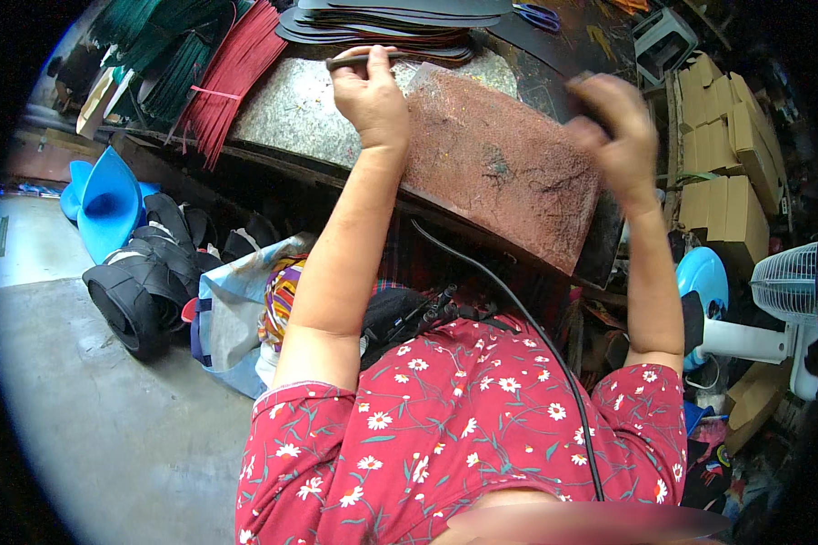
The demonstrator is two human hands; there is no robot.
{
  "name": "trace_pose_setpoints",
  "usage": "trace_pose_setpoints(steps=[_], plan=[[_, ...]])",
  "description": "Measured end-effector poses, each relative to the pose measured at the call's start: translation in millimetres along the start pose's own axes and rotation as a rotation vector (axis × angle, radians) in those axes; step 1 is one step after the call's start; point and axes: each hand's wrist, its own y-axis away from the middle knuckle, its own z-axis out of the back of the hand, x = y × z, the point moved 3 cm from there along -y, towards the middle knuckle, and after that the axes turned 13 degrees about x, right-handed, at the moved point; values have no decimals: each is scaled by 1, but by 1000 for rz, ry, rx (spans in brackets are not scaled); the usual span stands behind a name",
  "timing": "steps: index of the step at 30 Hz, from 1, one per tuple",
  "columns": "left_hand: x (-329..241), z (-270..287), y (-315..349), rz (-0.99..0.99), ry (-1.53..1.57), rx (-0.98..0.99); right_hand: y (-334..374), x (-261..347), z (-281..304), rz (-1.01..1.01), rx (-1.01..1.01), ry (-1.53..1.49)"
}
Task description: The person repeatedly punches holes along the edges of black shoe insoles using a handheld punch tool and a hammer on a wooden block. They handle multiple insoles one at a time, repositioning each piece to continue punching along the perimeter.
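At the left, on the floor [54,363], stand blue pointed shapes [109,204], and next to them a coil of black straps [132,304]. A bag [227,313] with a pale blue side sits just right of the straps, partly behind the left forearm. Above these, bundles of dark green strips [145,41] lie at the left end of the desk [295,104], and a bundle of red strips [236,77] beside them hangs slightly over the near edge.

The left hand [373,100] is over the desk's pale mottled top, thumb and fingers pinching a slim dark piece [347,63]. Just beyond it, toward the far edge, lies a stack of black sheets [382,20] with rounded ends. A rough reddish-brown board [482,145] lies along the near edge toward the near right corner. Below it, a black cable [518,295] curves down across the person's floral shirt [482,400]. Blue-handled scissors [538,16] rest near the far edge.

The right hand [623,127] is blurred, its fingers bent, above the board's right end; whether it grips anything cannot be told. Past the desk's right edge are brown cardboard boxes [723,136] and, nearer, a white fan [786,282].
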Motion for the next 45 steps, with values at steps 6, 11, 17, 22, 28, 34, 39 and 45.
trace_pose_setpoints(steps=[6,11,17,22,28,34,39,45], plan=[[7,10,2,109,-107,87,39,9,-42,-126,210,250],[5,23,15,211,-124,273,48,7,-57,-188,156,167],[-10,47,10,194,-83,160,36,14,-74,-60,186,345],[-27,47,11,28,-86,25,8,33,-71,75,241,242],[-32,45,19,62,-195,200,-15,57,-87,64,272,254],[-14,41,22,169,-266,352,1,44,-86,21,255,211],[-15,46,13,169,-319,344,19,-7,-47,-31,185,75],[-30,36,14,197,-207,364,86,-111,-10,-639,303,403]])
